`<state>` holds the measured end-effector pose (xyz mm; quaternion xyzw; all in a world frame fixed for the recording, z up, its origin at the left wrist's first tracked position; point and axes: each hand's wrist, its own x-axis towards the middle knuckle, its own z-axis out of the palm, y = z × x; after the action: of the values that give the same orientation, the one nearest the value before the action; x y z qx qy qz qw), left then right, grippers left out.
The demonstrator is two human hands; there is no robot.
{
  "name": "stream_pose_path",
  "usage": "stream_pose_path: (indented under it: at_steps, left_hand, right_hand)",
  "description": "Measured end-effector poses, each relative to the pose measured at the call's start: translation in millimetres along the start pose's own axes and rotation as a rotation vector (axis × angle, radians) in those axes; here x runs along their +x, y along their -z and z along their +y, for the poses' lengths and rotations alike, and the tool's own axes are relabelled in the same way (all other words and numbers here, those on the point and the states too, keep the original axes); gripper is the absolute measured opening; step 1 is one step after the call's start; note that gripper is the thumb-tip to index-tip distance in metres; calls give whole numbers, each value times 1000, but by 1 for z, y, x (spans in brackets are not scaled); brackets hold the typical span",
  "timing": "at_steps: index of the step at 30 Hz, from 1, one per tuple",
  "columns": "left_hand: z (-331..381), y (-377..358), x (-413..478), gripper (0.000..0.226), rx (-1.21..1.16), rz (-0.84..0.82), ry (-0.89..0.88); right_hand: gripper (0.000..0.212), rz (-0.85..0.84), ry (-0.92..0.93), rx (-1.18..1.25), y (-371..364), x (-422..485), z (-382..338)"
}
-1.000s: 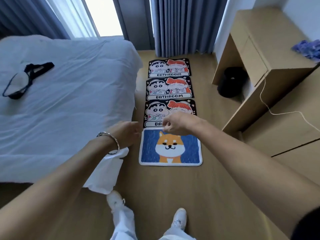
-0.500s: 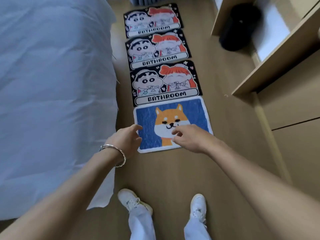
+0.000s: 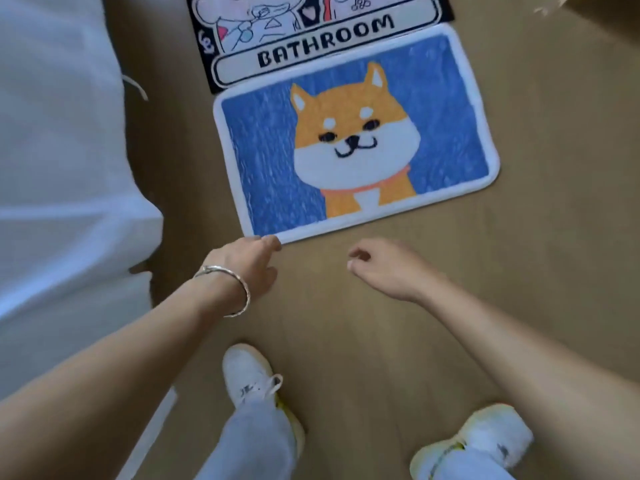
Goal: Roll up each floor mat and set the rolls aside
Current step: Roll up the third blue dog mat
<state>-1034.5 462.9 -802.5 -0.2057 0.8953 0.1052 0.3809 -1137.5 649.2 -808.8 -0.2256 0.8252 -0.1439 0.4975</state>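
A blue floor mat (image 3: pixel 263 143) with an orange-and-white dog and a white border lies flat on the wood floor. Behind it, touching its far edge, lies a black mat (image 3: pixel 322 43) with cartoon figures and the word BATHROOM, cut off by the top of the view. My left hand (image 3: pixel 242 265), with a silver bracelet on the wrist, has its fingertips at the blue mat's near left corner. Whether they grip the edge I cannot tell. My right hand (image 3: pixel 384 268) hovers just short of the near edge, fingers loosely curled, holding nothing.
A bed with white bedding (image 3: pixel 62 168) fills the left side, close to the mats. My two feet in white shoes (image 3: pixel 249 375) stand on the wood floor (image 3: pixel 346 341) just behind my hands. Bare floor runs along the right.
My view has dropped much closer to the floor. Both hands have pulled back from over the dog mat to its near edge, the left one reaching the near left corner.
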Motion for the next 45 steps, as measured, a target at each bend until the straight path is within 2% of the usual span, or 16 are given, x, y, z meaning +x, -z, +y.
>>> stream_pose_path:
  at_steps: [4, 11, 16, 19, 21, 24, 26, 29, 32, 35, 38, 41, 43, 45]
  left_hand:
    - [-8, -52, 46, 37, 53, 60, 57]
    - [-14, -111, 114, 32, 71, 213, 114]
    - [-9, -134, 153, 45, 158, 140, 113]
    - [-3, -132, 172, 33, 228, 186, 111]
    - [3, -121, 181, 24, 421, 153, 14]
    - [22, -108, 179, 28, 572, 23, -120]
    - [50, -108, 175, 32, 523, -24, -184]
    - [129, -122, 165, 31, 356, 3, -359]
    - [216, -145, 150, 31, 68, 50, -541]
    - [273, -165, 137, 35, 16, 46, -775]
    - [273, -170, 146, 33, 96, 141, -883]
    - [228, -157, 173, 30, 287, 279, -915]
    - [195, -143, 183, 43, 417, 346, -974]
    - [165, -137, 190, 61, 566, 349, -939]
  right_hand:
    - [37, -63, 12, -40, -41, 50, 34]
    - [37, -6, 68, -115, -61, 124, 70]
    - [33, -22, 125, -212, -55, 147, 85]
    - [35, -68, 144, -312, -46, 143, 96]
    - [36, -72, 150, -365, -38, 137, 103]
    - [37, -40, 138, -378, -26, 127, 112]
    - [36, -20, 138, -388, -20, 121, 119]
    - [36, 26, 103, -416, -12, 109, 136]
    - [36, 80, 0, -426, -3, 93, 169]
    - [34, 155, -119, -422, 3, 76, 217]
    - [32, 169, -185, -421, 3, 66, 258]
    - [31, 151, -174, -424, -5, 67, 273]
    - [40, 145, -132, -387, -14, 70, 267]
    - [48, 177, -62, -350, -27, 74, 254]
